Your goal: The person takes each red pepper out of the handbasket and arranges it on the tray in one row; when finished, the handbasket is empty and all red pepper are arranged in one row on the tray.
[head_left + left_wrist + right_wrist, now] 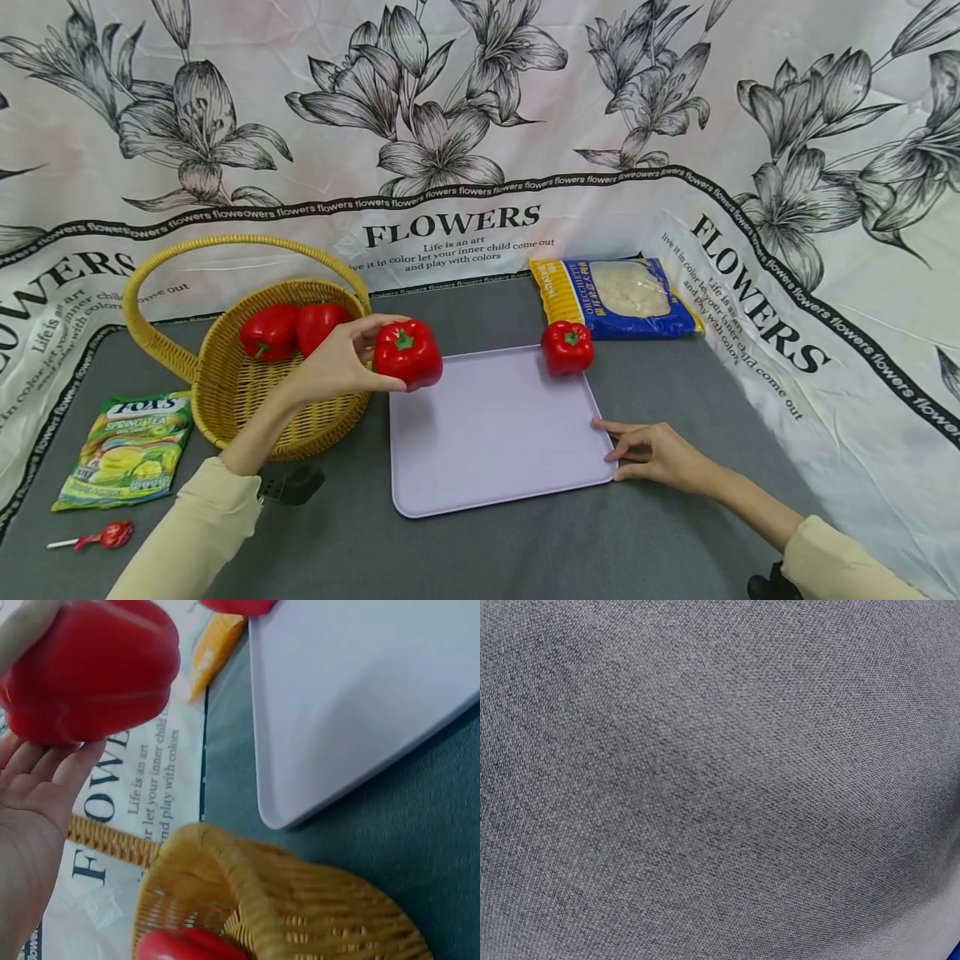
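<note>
My left hand (341,358) holds a red bell pepper (407,354) between thumb and fingers, above the tray's left back corner. In the left wrist view the held pepper (94,671) is close up, clear of the basket. Two more red peppers (272,332) lie in the yellow wicker basket (225,408), partly behind my left hand. A further red pepper (567,348) sits at the right back corner of the pale lilac tray (498,450). At the tray's right edge, my right hand (663,454) touches the rim with its fingertips spread along it.
A blue and yellow pasta bag (626,298) lies behind the tray. On the left are a green candy bag (127,450) and a red lollipop (112,535). The basket's tall handle (247,240) arches up behind my left hand. Grey cloth (720,780) fills the right wrist view.
</note>
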`<state>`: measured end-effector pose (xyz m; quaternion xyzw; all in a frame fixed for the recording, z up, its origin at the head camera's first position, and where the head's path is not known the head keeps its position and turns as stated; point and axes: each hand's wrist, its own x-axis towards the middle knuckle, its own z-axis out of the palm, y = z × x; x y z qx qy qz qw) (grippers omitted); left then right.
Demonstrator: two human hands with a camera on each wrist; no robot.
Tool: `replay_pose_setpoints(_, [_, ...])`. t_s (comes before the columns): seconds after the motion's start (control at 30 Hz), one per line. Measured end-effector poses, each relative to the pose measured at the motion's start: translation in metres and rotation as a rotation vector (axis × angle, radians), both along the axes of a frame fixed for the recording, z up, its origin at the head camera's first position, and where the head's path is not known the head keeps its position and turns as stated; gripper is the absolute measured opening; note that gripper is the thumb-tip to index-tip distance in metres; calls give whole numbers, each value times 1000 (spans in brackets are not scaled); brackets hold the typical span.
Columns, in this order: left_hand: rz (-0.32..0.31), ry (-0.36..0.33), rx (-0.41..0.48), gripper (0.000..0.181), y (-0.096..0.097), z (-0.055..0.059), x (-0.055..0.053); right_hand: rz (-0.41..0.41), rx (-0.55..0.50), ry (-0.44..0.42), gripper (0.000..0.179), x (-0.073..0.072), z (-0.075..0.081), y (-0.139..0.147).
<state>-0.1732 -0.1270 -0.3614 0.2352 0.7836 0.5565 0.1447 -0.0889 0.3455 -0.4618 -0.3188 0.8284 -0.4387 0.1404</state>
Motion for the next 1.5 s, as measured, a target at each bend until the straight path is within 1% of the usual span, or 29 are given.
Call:
replay_pose_setpoints(0.17, [-19, 44, 51, 73, 11, -4, -1, 4, -7, 0, 15, 0, 0, 0])
replay_pose_setpoints(0.23, [-20, 57, 52, 73, 15, -4, 1, 5, -10, -2, 15, 0, 0, -1])
replay_pose_setpoints(0.3, [-13, 53, 46, 74, 20, -5, 2, 6, -12, -4, 15, 0, -1, -1])
replay_pose_setpoints(0.4, [15, 23, 45, 74, 26, -7, 5, 3, -10, -1, 15, 0, 0, -1])
replay_pose_setpoints(0.5, [31, 7, 76, 73, 30, -14, 7, 2, -8, 3, 15, 0, 0, -1])
replay_pose_setpoints(0.7, [28, 30, 132, 79, 41, -27, 13, -5, 1, 5, 15, 0, -1, 1])
replay_pose_setpoints(0.87, [41, 12, 116, 83, 51, -37, 18, -5, -1, 0, 14, 0, -2, 1])
replay_pose_setpoints(1.0, [49, -7, 101, 81, 57, -47, 20, -10, 5, 2, 15, 0, -3, 2])
replay_pose_setpoints(1.13, [66, 2, 91, 74, 62, -56, 19, -17, 4, 2, 15, 0, -3, 1])
replay_pose_setpoints(1.27, [111, 17, 72, 69, 65, -64, 15, -17, 0, 6, 15, 0, -2, 1])
replay_pose_setpoints(1.37, [136, 22, 62, 67, 68, -67, 12, -17, 3, 15, 15, 0, -2, 0])
replay_pose_setpoints(1.5, [143, 36, 51, 67, 71, -70, 8, -20, 10, 21, 15, 1, -1, 0])
